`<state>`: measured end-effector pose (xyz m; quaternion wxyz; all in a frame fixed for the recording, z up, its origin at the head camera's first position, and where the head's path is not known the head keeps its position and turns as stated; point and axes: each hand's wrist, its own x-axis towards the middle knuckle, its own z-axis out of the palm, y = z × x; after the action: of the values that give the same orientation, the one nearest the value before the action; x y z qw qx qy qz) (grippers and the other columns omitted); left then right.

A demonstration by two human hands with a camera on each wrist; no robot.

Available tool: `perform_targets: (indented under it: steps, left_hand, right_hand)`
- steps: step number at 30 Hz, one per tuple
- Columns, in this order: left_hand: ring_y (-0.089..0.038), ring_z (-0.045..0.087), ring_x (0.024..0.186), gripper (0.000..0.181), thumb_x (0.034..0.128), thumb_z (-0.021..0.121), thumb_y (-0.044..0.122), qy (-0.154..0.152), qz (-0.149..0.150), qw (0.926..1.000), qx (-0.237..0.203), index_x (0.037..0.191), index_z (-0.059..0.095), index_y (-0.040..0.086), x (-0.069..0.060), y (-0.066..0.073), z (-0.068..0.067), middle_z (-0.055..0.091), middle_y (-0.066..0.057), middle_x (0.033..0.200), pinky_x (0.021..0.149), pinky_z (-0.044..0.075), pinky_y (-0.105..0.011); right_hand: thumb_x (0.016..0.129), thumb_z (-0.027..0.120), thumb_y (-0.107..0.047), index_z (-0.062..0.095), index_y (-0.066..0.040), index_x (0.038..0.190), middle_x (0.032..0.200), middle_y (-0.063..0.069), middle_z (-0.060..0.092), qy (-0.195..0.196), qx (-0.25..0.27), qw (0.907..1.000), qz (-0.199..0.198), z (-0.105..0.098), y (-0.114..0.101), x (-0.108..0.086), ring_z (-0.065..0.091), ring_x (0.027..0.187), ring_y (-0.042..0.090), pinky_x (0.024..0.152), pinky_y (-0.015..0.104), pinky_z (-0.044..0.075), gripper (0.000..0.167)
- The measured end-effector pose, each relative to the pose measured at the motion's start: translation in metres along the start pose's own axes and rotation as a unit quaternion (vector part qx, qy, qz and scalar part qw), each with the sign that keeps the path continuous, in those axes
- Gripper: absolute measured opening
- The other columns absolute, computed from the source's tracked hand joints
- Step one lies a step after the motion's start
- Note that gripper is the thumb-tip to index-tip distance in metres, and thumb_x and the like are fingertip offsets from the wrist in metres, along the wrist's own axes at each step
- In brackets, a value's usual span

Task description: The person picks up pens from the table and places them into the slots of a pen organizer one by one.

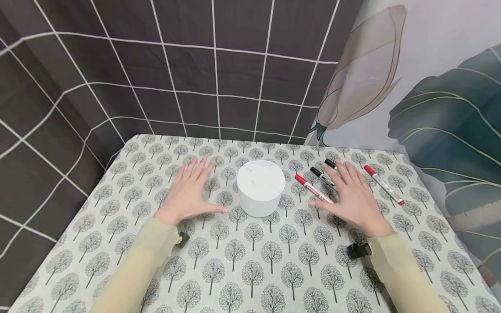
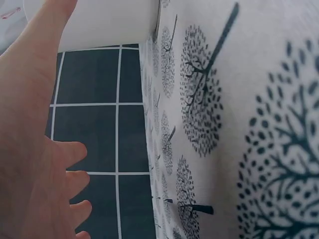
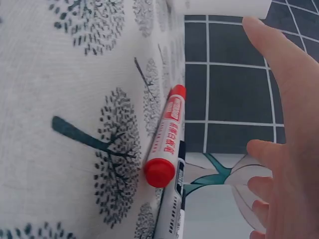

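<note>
In the head view my left hand [image 1: 189, 191] is held with fingers spread, left of a white round container [image 1: 261, 188]; its thumb points toward that container without gripping it. My right hand [image 1: 354, 198] hovers with spread fingers over the markers on the right. A red-capped marker [image 1: 313, 188] lies by its thumb, and a black-capped marker [image 1: 323, 177] is partly hidden behind the hand. Another black cap [image 1: 330, 163] shows beyond the fingers. To the right of the hand lies a second red marker [image 1: 383, 184]. Neither hand holds anything.
A tree-patterned cloth [image 1: 254, 261] covers the table. Behind it hangs a dark curtain with white grid lines [image 1: 188, 65]; a leaf-patterned curtain [image 1: 438, 108] hangs at the right. Black wrist cameras [image 1: 359, 251] are strapped near the sleeves.
</note>
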<state>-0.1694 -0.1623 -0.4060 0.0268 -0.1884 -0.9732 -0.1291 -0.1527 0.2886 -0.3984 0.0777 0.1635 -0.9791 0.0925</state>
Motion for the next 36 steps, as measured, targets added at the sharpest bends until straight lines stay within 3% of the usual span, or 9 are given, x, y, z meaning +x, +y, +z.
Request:
perform_targets:
  steps: [5, 10, 14, 20, 25, 29, 33, 36]
  left_hand:
    - [-0.027, -0.01, 0.153, 0.139, 0.0627, 0.066, 0.091, 0.0, -0.001, 1.0, -0.007, 0.165, 0.006, 0.019, 0.001, 0.002, -0.004, -0.002, -0.006, 0.169, 0.123, -0.01, -0.047]
    - [-0.028, -0.003, 0.154, 0.138, 0.0633, 0.07, 0.088, 0.015, 0.002, 0.9995, -0.027, 0.165, 0.008, 0.018, 0.002, 0.006, -0.009, 0.002, -0.007, 0.169, 0.125, -0.001, -0.05]
    - [-0.027, 0.001, 0.154, 0.138, 0.0635, 0.072, 0.086, 0.028, 0.009, 0.9984, -0.048, 0.165, 0.008, 0.017, 0.004, 0.012, -0.012, 0.004, -0.005, 0.169, 0.125, 0.001, -0.046]
    - [-0.025, 0.008, 0.154, 0.139, 0.0611, 0.081, 0.078, 0.043, 0.03, 0.9916, -0.118, 0.164, 0.015, 0.012, 0.008, 0.03, -0.017, 0.011, -0.004, 0.168, 0.125, 0.004, -0.047]
    - [-0.022, 0.013, 0.153, 0.138, 0.0581, 0.085, 0.075, 0.039, 0.028, 0.9775, -0.205, 0.164, 0.018, 0.019, 0.011, 0.048, -0.017, 0.014, 0.003, 0.168, 0.12, 0.017, -0.061]
    - [-0.027, 0.021, 0.151, 0.131, 0.0585, 0.094, 0.06, 0.04, 0.016, 0.9559, -0.29, 0.163, 0.023, 0.024, 0.015, 0.063, -0.013, 0.022, 0.002, 0.166, 0.115, 0.022, -0.069]
    - [-0.027, 0.03, 0.147, 0.127, 0.0587, 0.099, 0.047, 0.047, 0.009, 0.9365, -0.347, 0.162, 0.028, 0.024, 0.02, 0.078, -0.007, 0.032, 0.001, 0.163, 0.115, 0.027, -0.065]
    - [-0.024, 0.036, 0.144, 0.126, 0.0563, 0.1, 0.046, 0.054, -0.004, 0.928, -0.369, 0.16, 0.032, 0.024, 0.022, 0.085, -0.002, 0.037, 0.002, 0.159, 0.115, 0.031, -0.059]
  right_hand:
    - [0.086, 0.066, -0.071, 0.019, -0.017, 0.164, 0.169, 0.01, 0.006, 0.02, 0.025, 0.9995, 0.004, -0.006, -0.001, 0.0, -0.001, 0.154, 0.033, 0.124, 0.047, -0.004, 0.106]
    - [0.093, 0.07, -0.053, 0.03, -0.005, 0.159, 0.165, 0.018, 0.021, 0.052, 0.08, 0.9954, 0.008, -0.014, -0.003, 0.001, 0.013, 0.152, 0.039, 0.123, 0.056, 0.007, 0.091]
    - [0.093, 0.075, -0.04, 0.043, 0.0, 0.152, 0.159, 0.023, 0.033, 0.093, 0.139, 0.9859, 0.009, -0.018, -0.007, 0.003, 0.026, 0.146, 0.045, 0.119, 0.063, 0.019, 0.079]
    - [0.087, 0.084, -0.029, 0.058, -0.002, 0.141, 0.148, 0.019, 0.051, 0.146, 0.195, 0.9697, 0.019, -0.024, -0.013, 0.003, 0.048, 0.133, 0.044, 0.113, 0.063, 0.034, 0.066]
    - [0.08, 0.09, -0.027, 0.061, -0.006, 0.14, 0.14, 0.019, 0.059, 0.134, 0.227, 0.9635, 0.046, -0.031, -0.017, 0.001, 0.056, 0.124, 0.043, 0.105, 0.063, 0.043, 0.069]
    - [0.079, 0.091, -0.028, 0.061, -0.005, 0.14, 0.139, 0.02, 0.059, 0.101, 0.242, 0.9628, 0.066, -0.033, -0.016, -0.002, 0.055, 0.125, 0.044, 0.103, 0.063, 0.045, 0.071]
    - [0.079, 0.09, -0.034, 0.06, -0.003, 0.139, 0.138, 0.019, 0.06, 0.063, 0.258, 0.9607, 0.08, -0.029, -0.013, -0.007, 0.055, 0.126, 0.044, 0.104, 0.06, 0.046, 0.074]
    - [0.081, 0.088, -0.037, 0.057, -0.002, 0.141, 0.139, 0.018, 0.06, 0.027, 0.267, 0.9587, 0.094, -0.024, -0.011, -0.011, 0.056, 0.125, 0.043, 0.105, 0.06, 0.045, 0.077]
